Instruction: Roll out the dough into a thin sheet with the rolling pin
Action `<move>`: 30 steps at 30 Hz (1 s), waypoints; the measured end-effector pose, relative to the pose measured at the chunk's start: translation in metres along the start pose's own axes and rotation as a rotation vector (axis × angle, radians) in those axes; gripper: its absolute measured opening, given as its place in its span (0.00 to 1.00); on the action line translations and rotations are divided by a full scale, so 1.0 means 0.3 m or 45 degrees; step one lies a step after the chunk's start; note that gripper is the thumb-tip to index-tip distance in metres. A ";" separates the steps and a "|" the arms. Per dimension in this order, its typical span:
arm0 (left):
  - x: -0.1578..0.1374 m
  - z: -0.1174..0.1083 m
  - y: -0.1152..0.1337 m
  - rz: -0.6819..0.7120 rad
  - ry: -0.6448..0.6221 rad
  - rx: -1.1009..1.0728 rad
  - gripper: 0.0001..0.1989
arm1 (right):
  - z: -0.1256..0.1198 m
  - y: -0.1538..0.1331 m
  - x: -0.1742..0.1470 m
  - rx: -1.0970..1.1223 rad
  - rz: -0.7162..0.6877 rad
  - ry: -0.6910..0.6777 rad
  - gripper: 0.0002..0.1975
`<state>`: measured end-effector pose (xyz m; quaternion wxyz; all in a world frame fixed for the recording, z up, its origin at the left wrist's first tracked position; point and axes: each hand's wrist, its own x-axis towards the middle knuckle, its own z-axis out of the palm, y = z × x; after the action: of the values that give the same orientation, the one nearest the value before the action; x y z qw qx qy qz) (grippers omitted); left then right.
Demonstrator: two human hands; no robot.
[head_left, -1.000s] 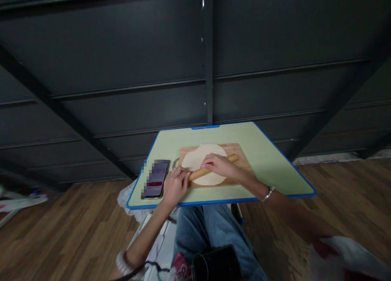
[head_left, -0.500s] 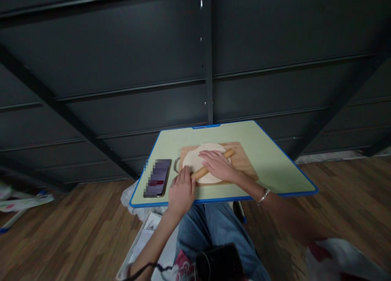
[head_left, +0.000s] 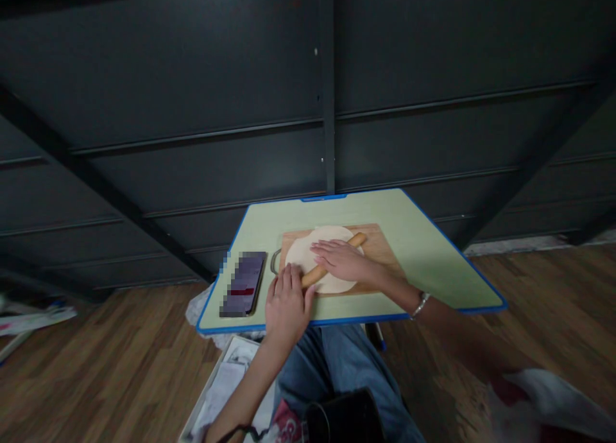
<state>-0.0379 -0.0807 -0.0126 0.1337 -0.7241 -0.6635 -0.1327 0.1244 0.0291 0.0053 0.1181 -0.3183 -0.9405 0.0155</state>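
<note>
The left hand (head_left: 287, 307) and right hand (head_left: 341, 261) lay palm-down, fingers outstretched rather than curled. On the tabletop (head_left: 426, 263), across a board (head_left: 382, 253) and its dough (head_left: 301, 251), the rolling pin (head_left: 315, 275) slanted from near left, by the left hand, to far right, the right hand over its middle.

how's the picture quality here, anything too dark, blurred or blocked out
In the head view: light is dim, with the wall nearly black; the sleeve at lower right is blurred; blocky pixels cover the left part of the phone; the rolling pin and dough read clearly enough.
</note>
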 end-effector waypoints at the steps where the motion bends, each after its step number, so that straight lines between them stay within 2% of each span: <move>1: 0.023 0.004 -0.019 -0.025 -0.006 0.008 0.26 | 0.007 0.003 0.025 -0.018 0.002 -0.010 0.23; 8: 0.144 0.014 -0.092 -0.182 -0.078 0.081 0.24 | 0.036 0.032 0.127 0.053 0.086 0.001 0.20; 13: 0.162 0.001 -0.089 -0.196 -0.173 0.088 0.23 | 0.040 0.048 0.133 0.101 0.117 0.005 0.18; 18: 0.151 -0.001 -0.087 -0.163 -0.148 0.098 0.23 | 0.034 0.042 0.138 0.109 0.109 -0.026 0.17; 23: 0.117 0.003 -0.074 -0.107 -0.065 0.096 0.23 | 0.020 -0.017 0.083 -0.050 0.195 0.099 0.15; 26: 0.079 -0.001 -0.058 -0.033 -0.013 0.067 0.24 | 0.011 -0.064 0.010 -0.136 0.245 0.203 0.15; 30: 0.019 -0.011 -0.032 0.056 0.034 0.065 0.24 | 0.000 -0.110 -0.091 -0.165 0.232 0.230 0.14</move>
<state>-0.0470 -0.0757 -0.0073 0.1639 -0.7331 -0.6486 -0.1224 0.1256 -0.0136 0.0030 0.1796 -0.4095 -0.8922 -0.0632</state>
